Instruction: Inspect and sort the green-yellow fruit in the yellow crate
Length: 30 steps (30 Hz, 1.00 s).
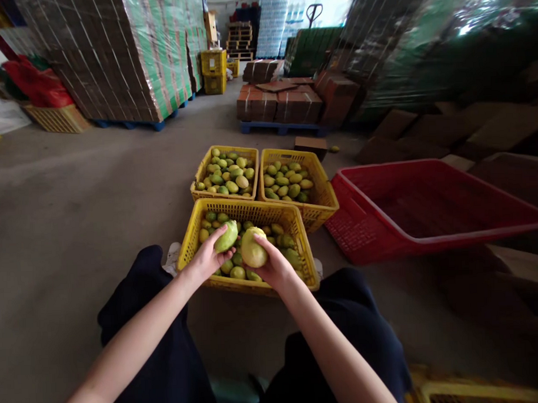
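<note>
My left hand (pixel 209 256) is closed around a green lemon (pixel 227 237). In my right hand (pixel 273 266) is a larger, pale yellow lemon (pixel 253 249), its thumb lying along the upper side. Both fruits are held side by side, slightly apart, over the near yellow crate (pixel 193 239). Inside that crate lie many green and yellow lemons (pixel 237 272), partly hidden by my hands. Behind it stand two more yellow crates, the left one (pixel 198 179) and the right one (pixel 324 191), each holding lemons.
A large red crate (pixel 371 227) stands to the right. Flattened cardboard (pixel 298 100) is stacked on a blue pallet (pixel 275 128) ahead. Tall wrapped stacks (pixel 158 58) rise at the left and right. Part of another yellow crate (pixel 470 391) shows at the lower right.
</note>
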Tool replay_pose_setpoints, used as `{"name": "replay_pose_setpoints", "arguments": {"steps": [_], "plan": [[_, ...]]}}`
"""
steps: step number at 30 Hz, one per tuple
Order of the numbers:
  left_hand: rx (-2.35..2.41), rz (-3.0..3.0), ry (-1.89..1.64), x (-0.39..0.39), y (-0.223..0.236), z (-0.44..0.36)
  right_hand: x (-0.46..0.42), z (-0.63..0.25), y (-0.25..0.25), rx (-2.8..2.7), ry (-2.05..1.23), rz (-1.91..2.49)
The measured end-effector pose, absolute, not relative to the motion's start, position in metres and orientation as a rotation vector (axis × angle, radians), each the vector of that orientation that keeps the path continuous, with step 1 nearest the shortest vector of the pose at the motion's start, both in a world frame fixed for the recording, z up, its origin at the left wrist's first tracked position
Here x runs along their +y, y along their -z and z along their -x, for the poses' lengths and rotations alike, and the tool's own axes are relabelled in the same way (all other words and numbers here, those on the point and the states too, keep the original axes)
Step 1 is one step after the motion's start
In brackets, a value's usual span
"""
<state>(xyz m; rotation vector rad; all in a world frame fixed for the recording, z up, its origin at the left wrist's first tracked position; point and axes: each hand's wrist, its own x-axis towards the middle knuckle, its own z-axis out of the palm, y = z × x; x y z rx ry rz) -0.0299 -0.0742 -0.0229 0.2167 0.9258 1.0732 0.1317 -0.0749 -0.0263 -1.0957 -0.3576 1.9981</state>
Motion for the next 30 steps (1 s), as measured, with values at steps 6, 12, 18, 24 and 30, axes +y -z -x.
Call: {"name": "replay_pose_setpoints", "arguments": {"steps": [6,12,18,24,30], "plan": [[0.931,-0.202,-1.096,-0.077,0.034,0.052,-0.072,-0.129,0.023,-0.230,-1.980,1.109],[0.996,-0.122,-1.092,-0.074,0.042,0.070,-0.079,-0.142,0.038,-0.148,-1.868,1.226],[0.926,-0.152,-1.048,-0.073,0.036,0.053,-0.082,-0.151,0.037,-0.122,-1.879,1.206],[0.983,-0.145,-1.096,-0.075,0.035,0.038,-0.080,-0.147,0.034,-0.161,-1.917,1.178],[0.982,-0.126,-1.085,-0.075,0.038,0.034,-0.084,-0.145,0.035,-0.124,-1.932,1.066]]}}
